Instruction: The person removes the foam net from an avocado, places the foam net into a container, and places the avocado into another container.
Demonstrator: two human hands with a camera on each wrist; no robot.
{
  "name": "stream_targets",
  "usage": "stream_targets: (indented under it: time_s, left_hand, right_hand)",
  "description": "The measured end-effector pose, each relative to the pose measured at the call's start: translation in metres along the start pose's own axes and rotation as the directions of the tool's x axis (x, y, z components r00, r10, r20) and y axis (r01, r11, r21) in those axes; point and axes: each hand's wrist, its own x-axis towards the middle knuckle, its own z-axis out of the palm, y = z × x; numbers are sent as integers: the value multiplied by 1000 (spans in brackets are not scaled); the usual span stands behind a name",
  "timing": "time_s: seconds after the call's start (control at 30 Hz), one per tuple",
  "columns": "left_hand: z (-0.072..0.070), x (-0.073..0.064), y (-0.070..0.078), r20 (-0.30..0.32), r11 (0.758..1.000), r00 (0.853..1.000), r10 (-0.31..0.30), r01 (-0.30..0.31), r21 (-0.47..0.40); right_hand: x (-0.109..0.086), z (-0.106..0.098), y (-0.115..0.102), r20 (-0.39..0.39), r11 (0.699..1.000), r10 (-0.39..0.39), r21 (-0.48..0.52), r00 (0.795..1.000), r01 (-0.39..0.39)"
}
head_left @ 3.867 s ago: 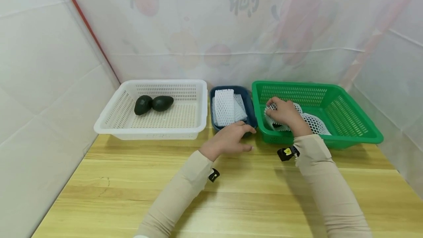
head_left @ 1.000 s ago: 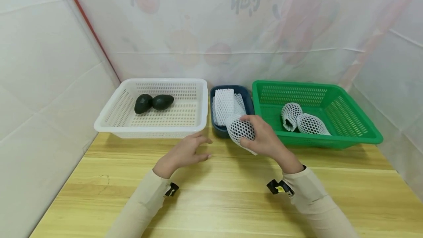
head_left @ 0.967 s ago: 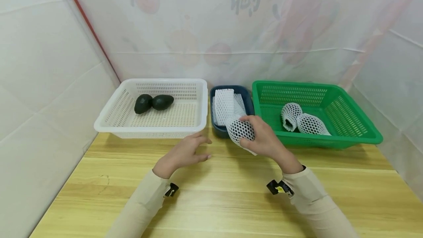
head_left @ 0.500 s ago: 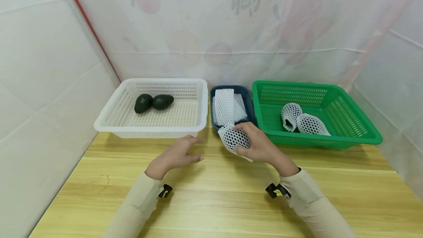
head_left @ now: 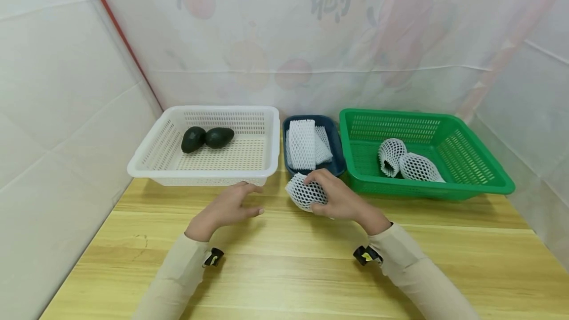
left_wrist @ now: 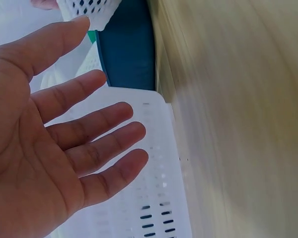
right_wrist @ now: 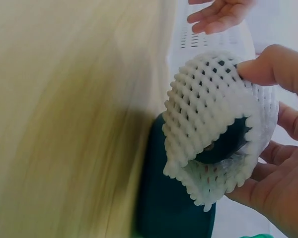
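We have the foam-netted fruit (head_left: 305,194) in our right hand (head_left: 343,201), thumb and fingers grasping its sides, over the surface (head_left: 284,270) just in front of the navy tray (head_left: 340,154). The netting (right_wrist: 203,101) looks soft and light, the dark fruit inside (right_wrist: 228,144) firmer and perhaps slippery; we'd judge a gentle hold round the widest part best. Our left hand (head_left: 228,206), fingers loosely extended and holding nothing, is near the white basket (head_left: 202,174).
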Motion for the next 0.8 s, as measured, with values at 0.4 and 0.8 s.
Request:
stream_targets:
  time_s: [0.4, 0.8]
  left_hand:
    - [-1, -6, -6, 7, 1000, 1000, -16, 16, -20]
    - [-3, -8, -2, -24, 1000, 999, 21, -21, 13]
  right_hand:
    - [3, 15, 6, 56, 994, -53, -89, 997, 58]
    - [0, -3, -6, 94, 991, 63, -121, 994, -51]
